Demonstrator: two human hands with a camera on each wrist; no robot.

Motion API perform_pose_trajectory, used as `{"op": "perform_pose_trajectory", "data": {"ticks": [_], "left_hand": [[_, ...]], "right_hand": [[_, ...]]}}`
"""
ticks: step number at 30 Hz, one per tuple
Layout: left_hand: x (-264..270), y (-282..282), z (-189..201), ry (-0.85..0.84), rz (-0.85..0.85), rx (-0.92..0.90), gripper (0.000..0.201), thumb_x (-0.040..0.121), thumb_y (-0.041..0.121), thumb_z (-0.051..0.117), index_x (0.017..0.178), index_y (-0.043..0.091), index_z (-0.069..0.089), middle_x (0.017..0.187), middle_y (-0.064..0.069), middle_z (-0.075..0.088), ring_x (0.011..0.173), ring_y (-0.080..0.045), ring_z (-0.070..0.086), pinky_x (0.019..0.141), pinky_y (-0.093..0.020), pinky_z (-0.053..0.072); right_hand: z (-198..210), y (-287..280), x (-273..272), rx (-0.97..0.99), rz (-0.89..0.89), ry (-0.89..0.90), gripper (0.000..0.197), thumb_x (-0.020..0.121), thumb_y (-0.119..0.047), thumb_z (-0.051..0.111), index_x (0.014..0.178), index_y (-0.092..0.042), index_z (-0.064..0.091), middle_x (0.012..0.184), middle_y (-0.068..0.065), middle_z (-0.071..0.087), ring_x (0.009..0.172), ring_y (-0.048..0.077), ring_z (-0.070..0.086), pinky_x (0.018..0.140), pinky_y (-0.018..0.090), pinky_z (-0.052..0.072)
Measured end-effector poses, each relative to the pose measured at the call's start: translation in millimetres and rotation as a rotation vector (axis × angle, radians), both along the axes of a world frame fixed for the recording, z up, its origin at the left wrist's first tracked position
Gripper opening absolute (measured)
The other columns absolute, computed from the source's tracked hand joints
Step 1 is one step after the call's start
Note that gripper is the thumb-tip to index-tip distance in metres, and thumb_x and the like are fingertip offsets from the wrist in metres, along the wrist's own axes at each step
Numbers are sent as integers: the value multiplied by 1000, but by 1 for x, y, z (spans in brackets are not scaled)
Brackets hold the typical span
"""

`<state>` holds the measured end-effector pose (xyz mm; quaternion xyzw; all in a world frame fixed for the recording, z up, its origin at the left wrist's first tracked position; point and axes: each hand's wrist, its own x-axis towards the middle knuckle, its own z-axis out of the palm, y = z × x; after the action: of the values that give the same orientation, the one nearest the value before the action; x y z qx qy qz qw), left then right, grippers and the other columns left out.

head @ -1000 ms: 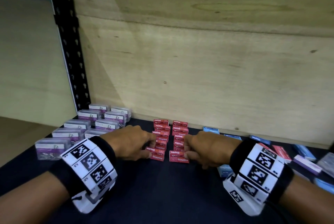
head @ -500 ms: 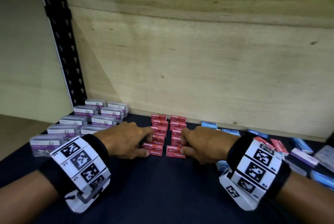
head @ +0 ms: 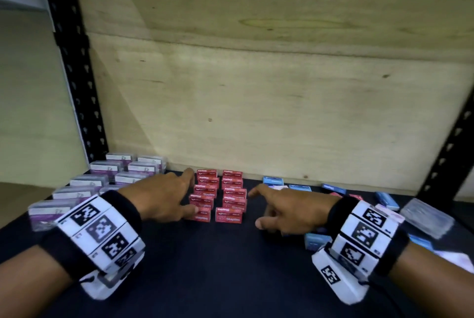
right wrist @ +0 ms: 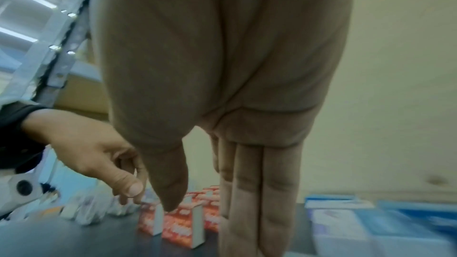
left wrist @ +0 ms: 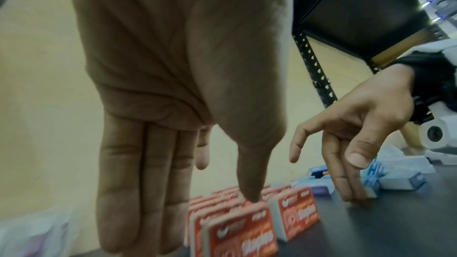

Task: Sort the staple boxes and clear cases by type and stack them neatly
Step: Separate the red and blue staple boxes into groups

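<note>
Red staple boxes (head: pixel 218 197) ranged in 2 rows, long axis toward 12 o'clock. Left hand (head: pixel 164 197) flat, touching left row. Right hand (head: pixel 289 211) relaxed, empty; blue boxes (head: pixel 274 180) lie at its 12 o'clock, nearer it.

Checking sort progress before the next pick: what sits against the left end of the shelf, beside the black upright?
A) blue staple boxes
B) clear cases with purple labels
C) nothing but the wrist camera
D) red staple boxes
B: the clear cases stand in rows at the left end, the red staple boxes in the middle, the blue boxes to the right.
</note>
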<state>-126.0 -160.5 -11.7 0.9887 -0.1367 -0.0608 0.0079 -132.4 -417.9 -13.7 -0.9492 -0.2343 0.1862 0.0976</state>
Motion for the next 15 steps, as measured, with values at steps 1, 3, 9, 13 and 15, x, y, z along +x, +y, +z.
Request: {"op": "perform_pose_trajectory", "data": {"ticks": [1, 3, 9, 13, 15], "left_hand": [[-1, -6, 5, -33, -16, 26, 57, 88, 60, 57, 130, 28, 36, 90, 9, 51, 92, -15, 56, 88, -33, 48], [0, -22, 15, -98, -78, 82, 47, 88, 62, 54, 122, 31, 44, 92, 10, 53, 89, -14, 56, 85, -33, 49], [19, -98, 31, -175, -348, 66, 32, 91, 58, 52, 118, 41, 51, 85, 12, 51, 91, -18, 58, 72, -32, 46], [45, -156, 27, -181, -491, 59, 31, 92, 51, 54, 119, 38, 56, 105, 5, 61, 100, -22, 59, 68, -30, 39], [59, -185, 25, -165, -542, 64, 29, 92, 50, 55, 118, 37, 58, 105, 5, 60, 101, -22, 58, 70, -31, 42]], "right_hand": [[3, -9, 0, 23, -9, -18, 48, 98, -43, 53, 141, -31, 34, 92, -14, 69, 79, 5, 62, 84, 27, 50], [12, -33, 2, 53, -49, -80, 31, 98, -40, 54, 127, -32, 50, 80, -15, 69, 70, 0, 60, 75, 21, 47], [42, -126, 18, -99, -252, -169, 19, 95, -41, 59, 112, -33, 60, 88, -19, 65, 76, -1, 60, 74, 23, 48], [44, -180, 31, -237, -369, -160, 23, 92, -44, 62, 113, -34, 58, 101, -16, 63, 88, 6, 59, 85, 27, 49], [43, -194, 35, -275, -397, -135, 30, 90, -44, 66, 116, -32, 58, 103, -14, 61, 89, 8, 58, 83, 25, 47]]}}
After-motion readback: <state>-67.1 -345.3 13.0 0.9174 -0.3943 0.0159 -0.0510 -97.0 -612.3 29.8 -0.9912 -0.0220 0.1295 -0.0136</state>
